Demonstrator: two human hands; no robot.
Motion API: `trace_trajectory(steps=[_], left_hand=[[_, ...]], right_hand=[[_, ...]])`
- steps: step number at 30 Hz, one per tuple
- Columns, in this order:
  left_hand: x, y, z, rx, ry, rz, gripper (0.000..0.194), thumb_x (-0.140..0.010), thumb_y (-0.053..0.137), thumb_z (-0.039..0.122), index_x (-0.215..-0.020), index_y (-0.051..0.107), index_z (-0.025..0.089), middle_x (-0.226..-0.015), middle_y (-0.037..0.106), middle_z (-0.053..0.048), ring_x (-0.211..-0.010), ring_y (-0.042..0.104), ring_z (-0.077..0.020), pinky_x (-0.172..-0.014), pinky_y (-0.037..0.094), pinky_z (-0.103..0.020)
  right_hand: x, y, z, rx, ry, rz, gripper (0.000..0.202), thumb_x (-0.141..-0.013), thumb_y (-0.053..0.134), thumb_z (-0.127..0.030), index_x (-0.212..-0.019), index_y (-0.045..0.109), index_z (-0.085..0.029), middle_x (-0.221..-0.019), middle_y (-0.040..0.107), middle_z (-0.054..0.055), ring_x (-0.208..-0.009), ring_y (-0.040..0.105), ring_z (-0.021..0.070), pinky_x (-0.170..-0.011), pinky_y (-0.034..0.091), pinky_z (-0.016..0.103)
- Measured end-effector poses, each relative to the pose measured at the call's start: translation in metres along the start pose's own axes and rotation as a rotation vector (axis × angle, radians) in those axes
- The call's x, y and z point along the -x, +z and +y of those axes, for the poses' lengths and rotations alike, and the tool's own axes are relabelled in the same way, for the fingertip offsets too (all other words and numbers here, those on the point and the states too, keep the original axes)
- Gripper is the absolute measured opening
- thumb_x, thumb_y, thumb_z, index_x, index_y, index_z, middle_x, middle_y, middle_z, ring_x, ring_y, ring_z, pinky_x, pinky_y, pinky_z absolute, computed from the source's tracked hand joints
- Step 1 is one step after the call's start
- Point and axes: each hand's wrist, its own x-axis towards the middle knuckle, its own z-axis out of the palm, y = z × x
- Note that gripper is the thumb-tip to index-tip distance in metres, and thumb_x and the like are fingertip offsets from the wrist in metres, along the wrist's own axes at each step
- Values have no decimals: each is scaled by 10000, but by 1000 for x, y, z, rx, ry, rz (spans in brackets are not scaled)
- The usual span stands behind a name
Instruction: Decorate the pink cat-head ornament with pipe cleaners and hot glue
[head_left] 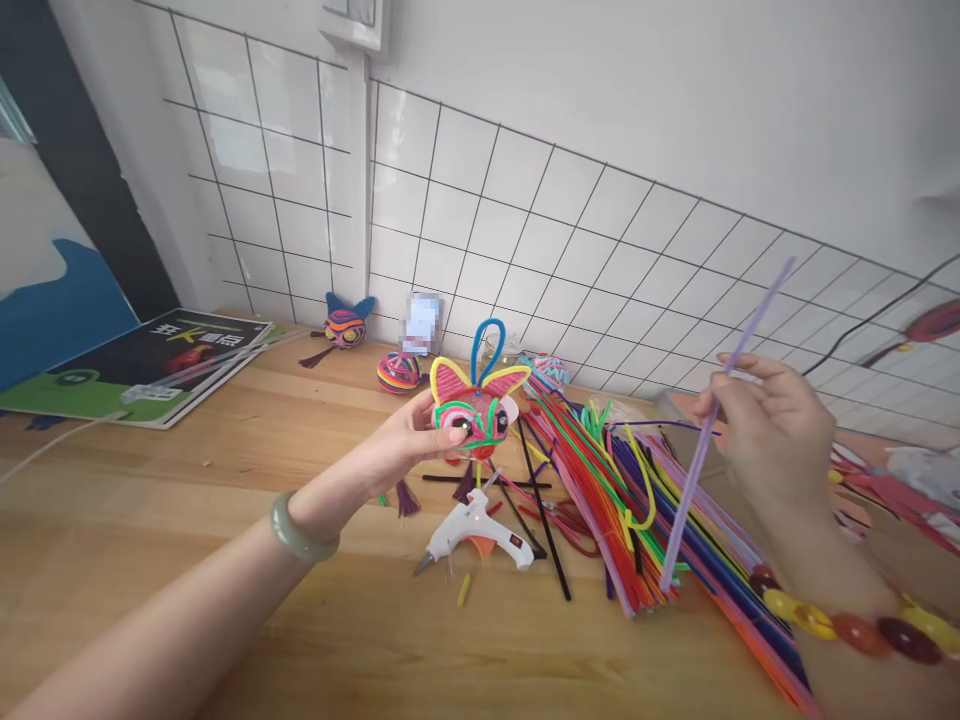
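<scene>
My left hand point(411, 437) is closed around a pipe-cleaner animal-head ornament point(481, 415) with yellow-edged pink ears, green-rimmed eyes and a blue loop on top. Its thumb lies across the front, by one eye. At the right, my right hand point(772, 430) pinches a light purple pipe cleaner point(694, 475) that slants from upper right to lower left. Just below the ornament, a white hot glue gun point(474, 530) lies on its side on the wooden table. Dark purple tassels point(406, 498) show beneath the ornament.
A big pile of coloured pipe cleaners point(600, 500) spreads across the right. Black pipe cleaners point(551, 535) lie beside the glue gun. Along the wall stand a blue-eared ornament point(346, 322), a striped ball point(398, 373) and a phone point(422, 322). Books point(202, 350) lie at left.
</scene>
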Motion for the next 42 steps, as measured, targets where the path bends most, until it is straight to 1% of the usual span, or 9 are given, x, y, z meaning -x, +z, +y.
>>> trace_trajectory(steps=[3,5,7,13,17,23,27,33,42], left_hand=[[1,-1,-1,43,-39,13,514,-770,730,313,-1232,532,206,-1204,634,-121,-1073,626,-285,-855,526,-401],[1,-2,-1,75,-55,28,504,-763,740,291,-1215,532,212,-1174,643,-105,-1031,645,-264,-836,541,-384],[1,-2,-2,100,-70,34,510,-753,750,272,-1209,530,211,-1170,644,-99,-1010,656,-251,-825,551,-370],[-1,-3,-5,117,-74,49,496,-762,747,269,-1204,530,217,-1148,656,-94,-972,677,-237,-822,554,-357],[-3,-6,-8,112,-60,86,490,-745,762,291,-1180,546,225,-1111,665,-84,-917,692,-231,-811,554,-374],[-2,-6,-9,109,-69,99,519,-735,771,292,-1193,535,232,-1109,660,-80,-931,687,-234,-804,551,-375],[-1,-5,-9,122,-82,95,590,-686,808,267,-1211,540,253,-1124,652,-67,-941,670,-218,-798,550,-360],[-3,-2,-12,133,-12,73,642,-639,836,210,-1216,555,232,-1065,669,-57,-935,647,-199,-832,522,-339],[0,6,-8,151,-24,42,637,-620,840,146,-1190,572,233,-1051,663,-39,-928,629,-167,-844,504,-302]], right_hand=[[36,23,-13,18,-59,-82,174,-838,626,-337,-982,578,-252,-624,610,-5,-592,571,184,-610,491,331],[61,42,-16,0,-146,-246,143,-883,562,-316,-997,561,-231,-788,675,22,-735,640,185,-732,522,349],[80,60,-18,-69,-169,-371,146,-935,462,-294,-1018,556,-221,-893,667,32,-715,629,151,-704,529,326],[93,90,-38,60,-291,-465,258,-980,377,-306,-1026,615,-218,-752,601,5,-630,550,129,-589,467,252],[89,95,-42,109,-365,-480,269,-982,403,-318,-1029,650,-223,-674,607,-2,-575,563,131,-540,458,235],[90,97,-21,113,-500,-564,337,-964,419,-188,-1246,598,-231,-804,671,26,-660,640,143,-613,525,260],[85,94,-16,135,-604,-517,345,-937,448,-138,-1211,626,-250,-987,674,76,-882,662,193,-761,539,324],[84,90,-18,209,-683,-470,274,-920,526,-148,-1142,646,-256,-828,624,47,-713,631,176,-667,511,320],[86,92,-17,257,-736,-430,229,-902,555,-141,-1067,671,-249,-814,650,39,-744,657,175,-684,514,297]])
